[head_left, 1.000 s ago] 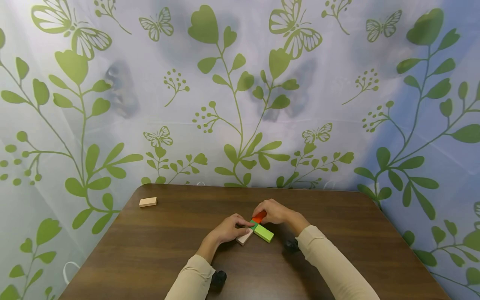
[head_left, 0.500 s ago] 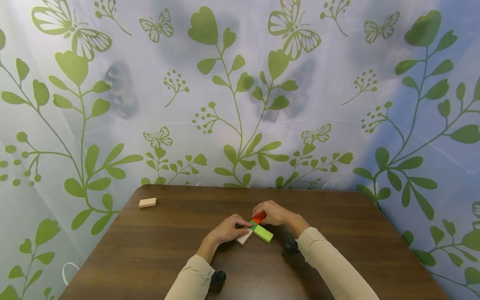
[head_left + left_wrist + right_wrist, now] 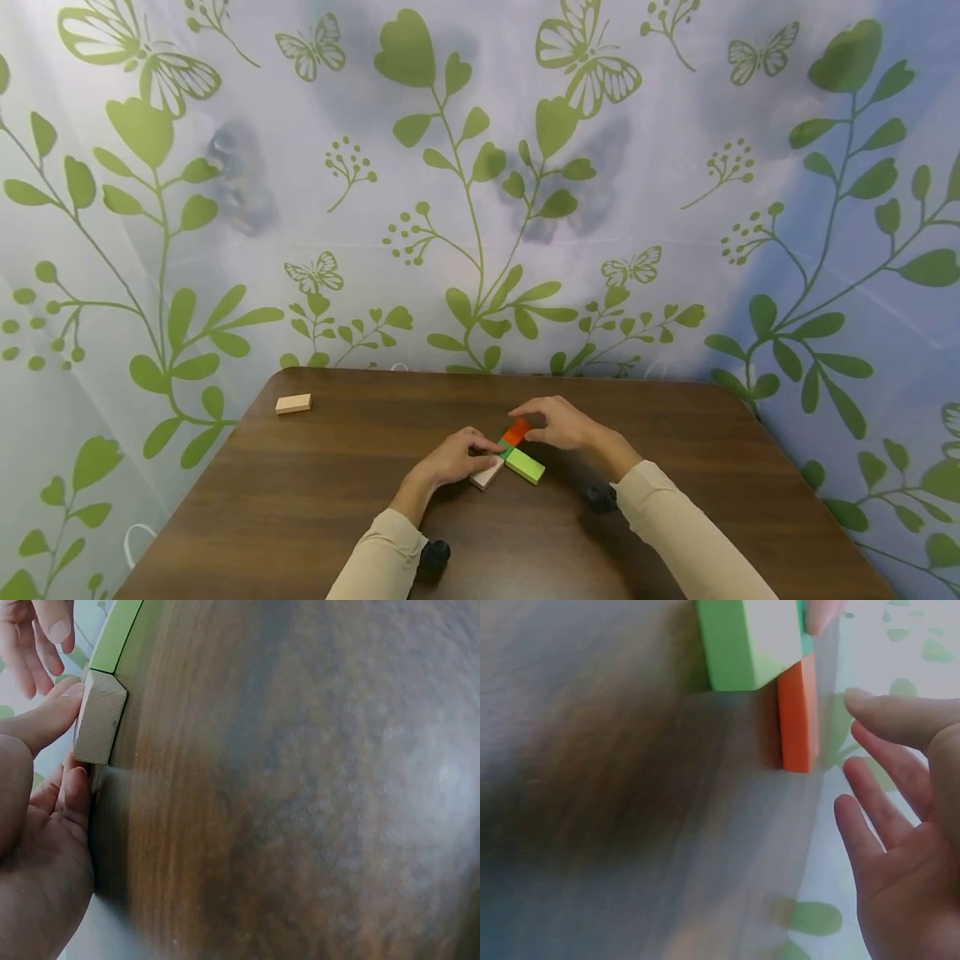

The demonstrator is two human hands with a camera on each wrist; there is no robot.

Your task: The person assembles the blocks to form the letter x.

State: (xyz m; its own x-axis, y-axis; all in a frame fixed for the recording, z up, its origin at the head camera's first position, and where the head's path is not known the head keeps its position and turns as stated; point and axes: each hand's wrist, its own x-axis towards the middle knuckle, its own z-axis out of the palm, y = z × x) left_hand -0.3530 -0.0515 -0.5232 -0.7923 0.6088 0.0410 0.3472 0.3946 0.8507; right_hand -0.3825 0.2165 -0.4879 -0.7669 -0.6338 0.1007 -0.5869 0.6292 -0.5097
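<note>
My left hand (image 3: 452, 458) rests its thumb on a pale wooden block (image 3: 485, 476) and its index finger on a darker green block (image 3: 507, 445). In the left wrist view, the thumb lies against the pale block (image 3: 101, 716), the other fingers loosely bent beyond it. An orange block (image 3: 516, 432) and a lime-green block (image 3: 526, 467) branch off the darker green one. Just right of the orange block, my right hand (image 3: 562, 425) holds nothing. The right wrist view shows its fingers spread apart from the orange block (image 3: 799, 716). Left fingers partly cover the darker green block.
Another pale wooden block (image 3: 293, 404) lies near the far left corner of the brown table (image 3: 360, 475). Behind the table hangs a curtain (image 3: 465, 217) with leaves and butterflies. Black wrist cameras sit under both forearms.
The right hand has let go of the orange block and drawn slightly right, its fingers opening. The left hand stays in place; the blocks look unmoved.
</note>
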